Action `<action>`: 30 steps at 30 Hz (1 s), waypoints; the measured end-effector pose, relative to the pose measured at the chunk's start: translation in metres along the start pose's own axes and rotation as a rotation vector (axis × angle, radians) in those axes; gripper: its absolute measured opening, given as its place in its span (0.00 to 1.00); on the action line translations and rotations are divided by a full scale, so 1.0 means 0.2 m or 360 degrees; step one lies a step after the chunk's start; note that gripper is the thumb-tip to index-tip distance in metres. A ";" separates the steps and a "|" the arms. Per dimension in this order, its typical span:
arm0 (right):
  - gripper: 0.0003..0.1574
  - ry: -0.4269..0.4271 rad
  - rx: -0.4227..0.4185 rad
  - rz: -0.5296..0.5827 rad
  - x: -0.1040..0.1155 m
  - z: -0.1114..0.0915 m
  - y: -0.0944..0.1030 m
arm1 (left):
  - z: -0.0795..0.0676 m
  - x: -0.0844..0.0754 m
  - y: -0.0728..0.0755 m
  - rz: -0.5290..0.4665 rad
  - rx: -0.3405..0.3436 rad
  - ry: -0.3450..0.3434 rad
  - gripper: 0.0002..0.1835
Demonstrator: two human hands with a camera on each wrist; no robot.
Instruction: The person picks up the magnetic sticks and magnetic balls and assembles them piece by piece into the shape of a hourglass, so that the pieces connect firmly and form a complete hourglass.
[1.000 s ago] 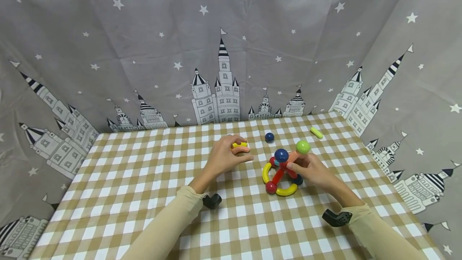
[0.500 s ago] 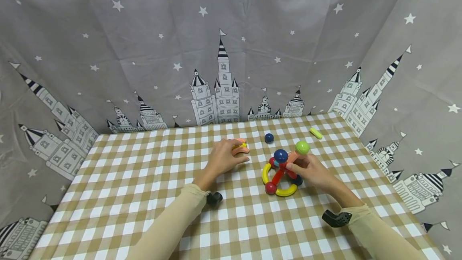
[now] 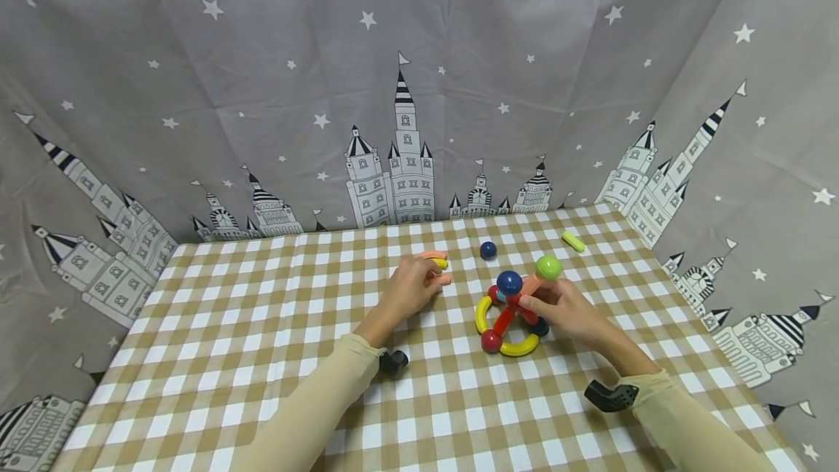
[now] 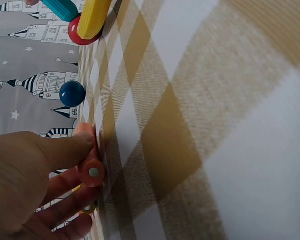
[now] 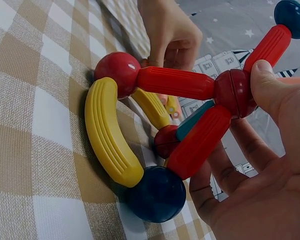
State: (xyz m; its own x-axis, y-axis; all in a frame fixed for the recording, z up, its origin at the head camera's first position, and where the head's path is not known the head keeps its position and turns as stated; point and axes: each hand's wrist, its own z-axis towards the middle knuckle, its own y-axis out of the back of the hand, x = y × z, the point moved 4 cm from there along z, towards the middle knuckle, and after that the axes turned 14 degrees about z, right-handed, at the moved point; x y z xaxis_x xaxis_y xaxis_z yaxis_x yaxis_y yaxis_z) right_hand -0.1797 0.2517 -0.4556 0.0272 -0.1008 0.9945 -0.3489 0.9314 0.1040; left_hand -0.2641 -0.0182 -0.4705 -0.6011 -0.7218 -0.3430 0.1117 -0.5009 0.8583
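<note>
My left hand (image 3: 405,288) pinches a curved orange rod (image 4: 91,171) between thumb and fingers, low over the cloth. Just beyond it lie a yellow rod (image 3: 439,263) and another orange rod (image 3: 432,254), partly hidden by the hand. My right hand (image 3: 572,310) holds a magnetic stick-and-ball structure near its central red ball (image 5: 232,92). Its base shows curved yellow rods (image 5: 110,135), a red ball (image 5: 117,74) and a dark blue ball (image 5: 157,194). Straight red rods (image 5: 177,82) rise to the middle. A blue ball (image 3: 509,282) and a green ball (image 3: 549,267) top it.
A loose dark blue ball (image 3: 488,250) lies beyond the structure. A light green rod (image 3: 573,241) rests near the far right of the checked tablecloth (image 3: 262,341). Behind the table hangs a grey curtain (image 3: 275,35) with castles and stars.
My left hand has drawn its thumb and fingers together on the near orange rod, which now sits apart from the yellow one. My right hand and the structure have stayed in place.
</note>
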 end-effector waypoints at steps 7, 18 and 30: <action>0.18 0.0018 0.0000 0.0000 0.01 0.00 0.00 | -0.01 0.00 0.01 0.0016 0.0108 0.0079 0.11; 0.20 -0.0011 -0.0002 -0.0034 0.01 0.00 0.00 | 0.02 -0.04 0.05 -0.0113 0.0159 0.0173 0.07; 0.17 0.0024 0.0016 -0.0090 0.01 0.06 0.01 | 0.15 -0.25 0.24 -0.0590 0.0234 0.0365 0.10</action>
State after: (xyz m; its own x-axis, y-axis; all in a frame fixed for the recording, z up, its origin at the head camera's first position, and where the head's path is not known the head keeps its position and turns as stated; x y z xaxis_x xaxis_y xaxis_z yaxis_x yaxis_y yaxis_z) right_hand -0.1918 0.2492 -0.4532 0.0611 -0.1478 0.9871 -0.3558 0.9208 0.1599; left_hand -0.2519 0.0078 -0.4011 -0.3869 -0.6022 -0.6984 -0.2010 -0.6841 0.7012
